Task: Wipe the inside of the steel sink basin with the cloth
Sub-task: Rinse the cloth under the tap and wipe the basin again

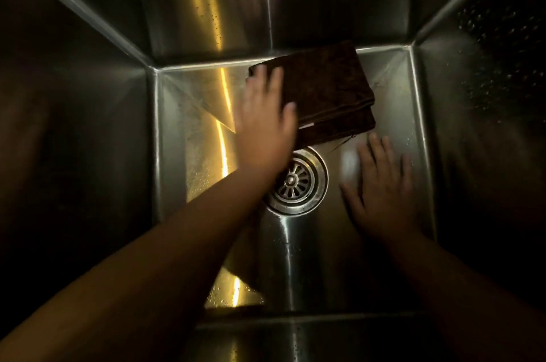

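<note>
A dark brown folded cloth (328, 95) lies on the floor of the steel sink basin (195, 131), pushed up against the far wall. My left hand (264, 122) lies flat on the cloth's left part, fingers straight and pressing down. My right hand (381, 187) is spread flat on the basin floor to the right of the drain, apart from the cloth. Both hands look a little blurred.
A round steel drain strainer (297, 181) sits mid-floor between my hands, partly covered by my left wrist. Water drops dot the right wall (496, 66) and the near floor. Steep steel walls close in on all sides.
</note>
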Available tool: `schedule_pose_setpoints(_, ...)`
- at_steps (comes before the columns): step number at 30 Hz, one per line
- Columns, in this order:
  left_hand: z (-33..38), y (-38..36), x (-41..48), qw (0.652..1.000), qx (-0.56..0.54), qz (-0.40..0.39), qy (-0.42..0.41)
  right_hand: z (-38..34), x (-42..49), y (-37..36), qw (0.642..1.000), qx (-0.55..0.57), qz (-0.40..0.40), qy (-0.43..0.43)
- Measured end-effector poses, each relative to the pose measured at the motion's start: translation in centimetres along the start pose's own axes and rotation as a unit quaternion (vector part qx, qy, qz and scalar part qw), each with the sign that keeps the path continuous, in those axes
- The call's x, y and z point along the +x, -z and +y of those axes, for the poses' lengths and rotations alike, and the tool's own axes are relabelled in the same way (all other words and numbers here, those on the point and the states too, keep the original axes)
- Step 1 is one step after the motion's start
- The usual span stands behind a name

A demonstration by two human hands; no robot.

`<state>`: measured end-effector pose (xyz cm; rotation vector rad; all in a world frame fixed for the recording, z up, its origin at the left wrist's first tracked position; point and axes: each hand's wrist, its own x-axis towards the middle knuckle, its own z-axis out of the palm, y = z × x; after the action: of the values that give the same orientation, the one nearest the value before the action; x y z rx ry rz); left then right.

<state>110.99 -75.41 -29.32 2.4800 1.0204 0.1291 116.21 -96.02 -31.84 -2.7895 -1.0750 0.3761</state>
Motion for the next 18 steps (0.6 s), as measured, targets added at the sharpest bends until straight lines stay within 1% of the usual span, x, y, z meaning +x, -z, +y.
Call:
schedule_pose_setpoints(1,-2.7,1.0,-0.9,0.999,0.033,0.015,0.023,-0.4,0.2,0.3,0.999,0.032,0.024,-0.018)
schedule_pose_setpoints(2,-5.2,1.9,-1.7,0.997,0.061,0.013,0.051,-1.1,0.6,0.7,0.995,0.068,0.056,-0.037)
schedule_pose_setpoints(4,-8.8,2.9,-2.9,0.991,0.100,-0.009,0.090,-3.3,2.6,1.8,0.985,0.124,0.107,-0.049)
schedule_pose_setpoints(5,-9.8,2.9,-3.0,0.989,0.112,-0.017,0.091,-4.5,4.2,2.2,0.983,0.135,0.118,-0.040)
schedule_pose_setpoints(7,-10.3,2.4,-2.7,0.989,0.124,-0.022,0.075,-7.1,8.3,2.6,0.984,0.122,0.129,-0.020)
schedule_pose_setpoints(8,-10.3,2.1,-2.6,0.989,0.128,-0.020,0.070,-8.2,10.3,2.7,0.985,0.113,0.125,-0.021)
schedule_pose_setpoints(10,-10.4,1.6,-2.4,0.988,0.135,-0.010,0.070,-9.8,13.4,2.3,0.991,0.095,0.082,-0.051)
schedule_pose_setpoints(12,-10.6,1.3,-2.5,0.987,0.142,-0.005,0.074,-10.4,14.5,1.0,0.997,0.032,0.032,-0.070)
schedule_pose_setpoints(13,-10.7,1.2,-2.5,0.987,0.144,-0.005,0.074,-10.4,14.5,0.4,0.997,-0.001,0.024,-0.068)
schedule_pose_setpoints(14,-10.8,1.1,-2.4,0.987,0.144,-0.005,0.075,-10.3,14.3,0.2,0.998,-0.019,0.027,-0.062)
schedule_pose_setpoints(16,-10.8,1.3,-2.4,0.987,0.142,-0.008,0.075,-9.7,13.3,0.1,0.997,-0.022,0.041,-0.057)
schedule_pose_setpoints(18,-10.7,1.3,-2.4,0.987,0.142,-0.011,0.073,-8.5,11.2,0.0,0.996,-0.016,0.048,-0.079)
